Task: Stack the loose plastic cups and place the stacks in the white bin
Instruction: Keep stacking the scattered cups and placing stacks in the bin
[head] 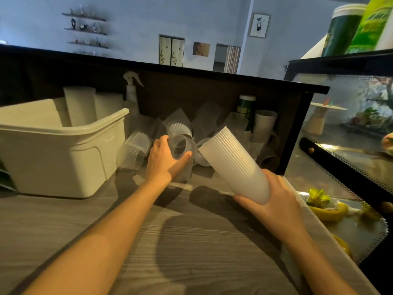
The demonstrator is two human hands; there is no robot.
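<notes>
Here, the right hand (274, 201) clamps a ribbed cup stack (231, 165) at four o'clock, while the left hand (163, 160) curls round a single cup (182, 145); loose cups (134, 150) beyond, white bin (70, 154) at ten o'clock.

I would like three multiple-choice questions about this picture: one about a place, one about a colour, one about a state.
1. Where is the white bin?
A. left of the loose cups
B. right of them
C. on the dark ledge

2. What colour is the spray bottle?
A. red
B. white
C. black

3. What does the right hand do?
A. hangs idle
B. presses the counter
C. holds a cup stack

Answers: 1 A, the loose cups lie at its right wall. 2 B, head and body look white. 3 C, fingers curl round the stack's lower end.
</notes>
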